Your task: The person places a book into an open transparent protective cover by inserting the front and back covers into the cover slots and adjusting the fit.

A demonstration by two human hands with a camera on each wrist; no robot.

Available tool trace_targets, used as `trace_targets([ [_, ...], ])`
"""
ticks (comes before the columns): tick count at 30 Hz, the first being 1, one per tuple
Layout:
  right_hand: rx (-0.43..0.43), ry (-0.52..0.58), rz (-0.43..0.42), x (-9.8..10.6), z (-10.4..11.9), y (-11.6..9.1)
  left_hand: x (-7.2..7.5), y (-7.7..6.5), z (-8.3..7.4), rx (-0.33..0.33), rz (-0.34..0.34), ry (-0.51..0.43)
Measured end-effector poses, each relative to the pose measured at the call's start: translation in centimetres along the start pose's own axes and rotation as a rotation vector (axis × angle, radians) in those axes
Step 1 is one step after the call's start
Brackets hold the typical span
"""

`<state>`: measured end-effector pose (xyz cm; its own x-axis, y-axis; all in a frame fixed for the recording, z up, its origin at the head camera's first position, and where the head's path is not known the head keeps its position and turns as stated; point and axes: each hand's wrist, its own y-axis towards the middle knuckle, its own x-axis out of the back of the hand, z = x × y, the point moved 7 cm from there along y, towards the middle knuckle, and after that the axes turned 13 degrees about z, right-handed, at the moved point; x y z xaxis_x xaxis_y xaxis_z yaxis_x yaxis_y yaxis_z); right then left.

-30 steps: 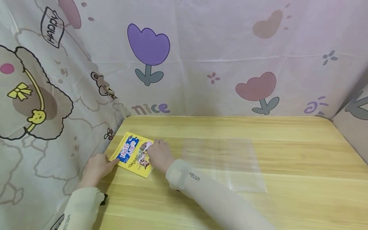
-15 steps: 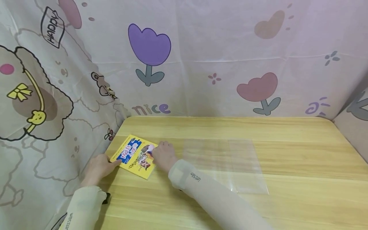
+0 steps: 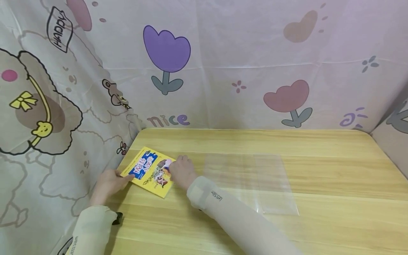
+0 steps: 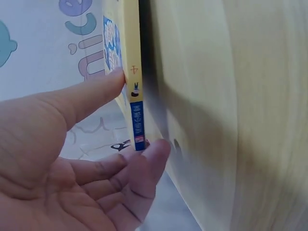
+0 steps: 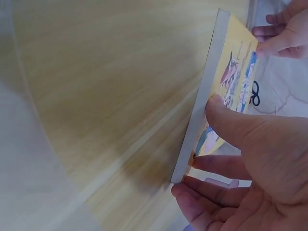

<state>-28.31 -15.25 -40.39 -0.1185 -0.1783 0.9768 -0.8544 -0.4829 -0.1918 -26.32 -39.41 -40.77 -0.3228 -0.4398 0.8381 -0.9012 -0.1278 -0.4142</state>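
Note:
A thin yellow book (image 3: 149, 172) with a blue title panel and cartoon picture is held at the table's left side, cover up. My left hand (image 3: 108, 186) holds its left edge, thumb on the cover. In the left wrist view the left fingers (image 4: 149, 163) curl at the end of the yellow-and-blue spine (image 4: 136, 115). My right hand (image 3: 183, 172) grips the opposite edge. The right wrist view shows the right thumb (image 5: 231, 120) on the cover, fingers around the corner by the grey-white page edge (image 5: 199, 103).
To the right of my right hand, a clear plastic sheet (image 3: 274, 184) with fold lines lies flat on the wooden table (image 3: 344, 170). A printed cloth (image 3: 223, 42) hangs behind the table and along its left side, close to my left hand.
The book and both hands have shifted slightly to the right. Both hands keep their hold on the book's two edges, and the plastic sheet stays in place.

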Motion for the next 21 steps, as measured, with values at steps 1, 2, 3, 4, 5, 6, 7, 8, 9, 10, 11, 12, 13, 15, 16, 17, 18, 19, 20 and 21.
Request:
trace_targets([
  [1,0.001,0.001,-0.003,0.0,0.0,0.0,0.1,0.0,0.1,-0.007,0.001,-0.026],
  [2,0.001,0.001,-0.007,0.1,0.0,-0.1,0.2,-0.1,0.3,-0.014,0.003,-0.054],
  [3,0.001,0.004,-0.01,0.1,0.0,-0.1,0.2,-0.1,0.4,-0.021,0.01,-0.092],
  [4,0.001,0.006,-0.012,0.1,0.0,-0.1,0.1,-0.1,0.5,-0.03,0.017,-0.147],
  [5,0.0,0.009,-0.013,0.1,-0.1,-0.1,0.1,-0.1,0.7,-0.036,0.023,-0.195],
  [6,0.0,0.011,-0.013,0.1,-0.1,-0.2,0.1,-0.1,0.7,-0.046,0.027,-0.243],
  [7,-0.001,0.013,-0.012,0.1,-0.1,-0.2,0.1,-0.1,0.8,-0.059,0.034,-0.309],
  [8,-0.002,0.014,-0.009,0.1,-0.1,-0.2,0.1,-0.1,0.8,-0.074,0.042,-0.384],
  [9,-0.001,0.017,-0.006,0.1,-0.1,-0.2,0.1,0.0,0.7,-0.089,0.046,-0.455],
  [10,-0.001,0.017,0.0,0.1,-0.1,-0.2,0.2,0.0,0.6,-0.101,0.048,-0.517],
  [11,-0.002,0.017,0.006,0.1,-0.1,-0.2,0.3,-0.1,0.4,-0.116,0.05,-0.56],
  [12,-0.002,0.016,0.012,0.1,-0.1,-0.2,0.4,-0.1,0.2,-0.14,0.053,-0.609],
  [13,-0.004,0.017,0.017,0.1,-0.1,-0.2,0.5,-0.2,0.0,-0.157,0.057,-0.65],
  [15,-0.004,0.02,0.024,0.1,-0.2,-0.1,0.7,-0.3,-0.4,-0.181,0.064,-0.675],
  [16,-0.004,0.023,0.029,0.1,-0.2,0.0,0.8,-0.4,-0.6,-0.189,0.069,-0.682],
  [17,-0.003,0.023,0.032,0.0,-0.2,0.0,0.8,-0.5,-0.7,-0.2,0.075,-0.691],
  [18,-0.003,0.028,0.036,0.0,-0.3,0.0,0.8,-0.5,-0.9,-0.211,0.079,-0.702],
  [19,-0.002,0.037,0.039,-0.1,-0.3,0.0,0.8,-0.5,-1.0,-0.216,0.087,-0.719],
  [20,0.001,0.045,0.044,-0.2,-0.4,0.0,0.7,-0.6,-1.0,-0.223,0.093,-0.74],
  [21,0.003,0.054,0.049,-0.2,-0.4,0.1,0.7,-0.6,-1.1,-0.228,0.096,-0.761],
])
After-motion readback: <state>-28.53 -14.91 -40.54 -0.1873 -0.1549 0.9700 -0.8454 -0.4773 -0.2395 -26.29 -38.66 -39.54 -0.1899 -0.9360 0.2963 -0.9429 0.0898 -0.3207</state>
